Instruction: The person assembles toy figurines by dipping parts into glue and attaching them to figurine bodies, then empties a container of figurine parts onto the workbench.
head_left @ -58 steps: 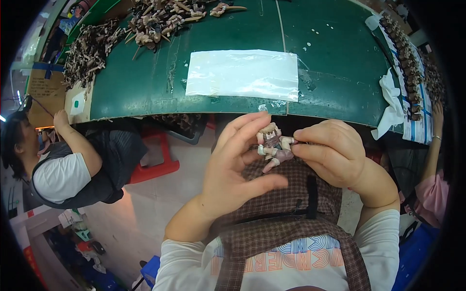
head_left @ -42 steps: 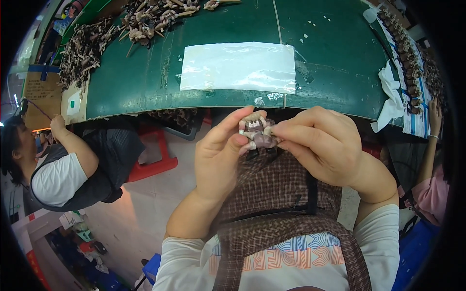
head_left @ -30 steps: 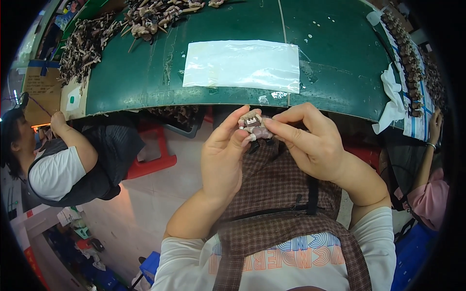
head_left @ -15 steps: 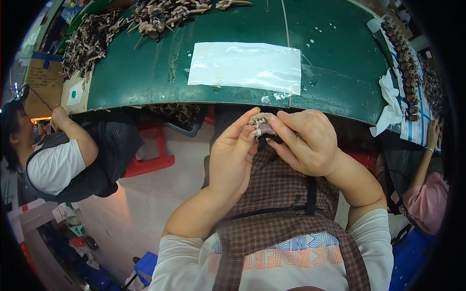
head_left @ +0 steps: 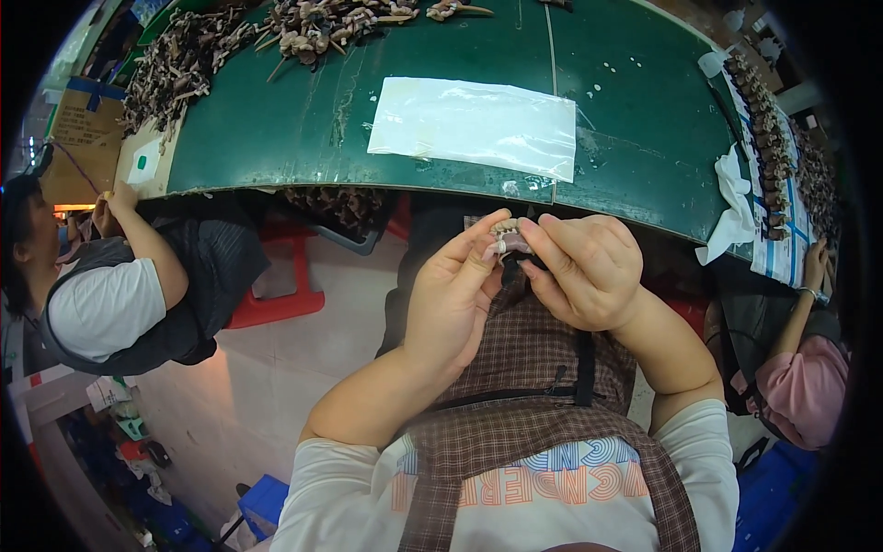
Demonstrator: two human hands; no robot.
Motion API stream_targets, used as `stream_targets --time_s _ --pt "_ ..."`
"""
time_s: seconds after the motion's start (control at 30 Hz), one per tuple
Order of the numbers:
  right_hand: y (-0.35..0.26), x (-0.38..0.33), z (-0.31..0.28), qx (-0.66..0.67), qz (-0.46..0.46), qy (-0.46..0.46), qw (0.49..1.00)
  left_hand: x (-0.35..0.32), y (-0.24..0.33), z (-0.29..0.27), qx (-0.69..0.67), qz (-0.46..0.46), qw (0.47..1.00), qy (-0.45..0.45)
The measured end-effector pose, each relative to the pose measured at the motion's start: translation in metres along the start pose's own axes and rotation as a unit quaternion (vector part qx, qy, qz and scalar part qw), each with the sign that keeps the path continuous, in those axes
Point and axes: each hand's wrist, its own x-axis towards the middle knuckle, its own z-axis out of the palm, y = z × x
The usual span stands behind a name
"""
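Note:
Between both hands, just off the table's near edge, is a small figurine [head_left: 517,242] in beige, mauve and black. My left hand [head_left: 451,299] pinches its left side between thumb and fingers. From the other side, the thumb and fingertips of my right hand [head_left: 589,276] close on it too. The fingers cover much of the piece, so its full shape is hidden. Beyond the hands a white sheet in clear plastic [head_left: 474,127] lies flat on the green table [head_left: 276,138].
Heaps of similar small figures [head_left: 317,28] cover the far left of the table. Rows of them [head_left: 773,152] stand on the right beside crumpled white paper [head_left: 731,202]. A co-worker [head_left: 120,294] sits at left by a red stool [head_left: 285,285]; another in a pink sleeve [head_left: 800,386] works at right.
Both hands keep their hold on the figurine, with slight finger shifts. The whole view has moved a little. The left co-worker's hands have shifted slightly.

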Motion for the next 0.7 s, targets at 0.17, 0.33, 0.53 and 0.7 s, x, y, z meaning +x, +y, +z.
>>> stream_targets --time_s 0.17,0.33,0.53,0.7 --pt "-0.002 0.001 -0.002 -0.001 0.003 -0.004 1.0 -0.002 0.0 0.006 -0.051 -0.039 0.998 0.016" --pt "-0.006 0.007 0.0 0.025 -0.011 -0.009 1.0 -0.009 -0.001 -0.003 -0.085 -0.048 0.995 0.008" --pt "-0.021 0.0 -0.006 0.136 0.045 -0.093 0.985 -0.02 0.028 -0.048 0.001 0.04 0.997 0.071" --pt "-0.037 -0.045 0.003 0.184 0.121 -0.156 0.963 0.011 0.058 -0.167 0.097 0.103 0.963 0.231"
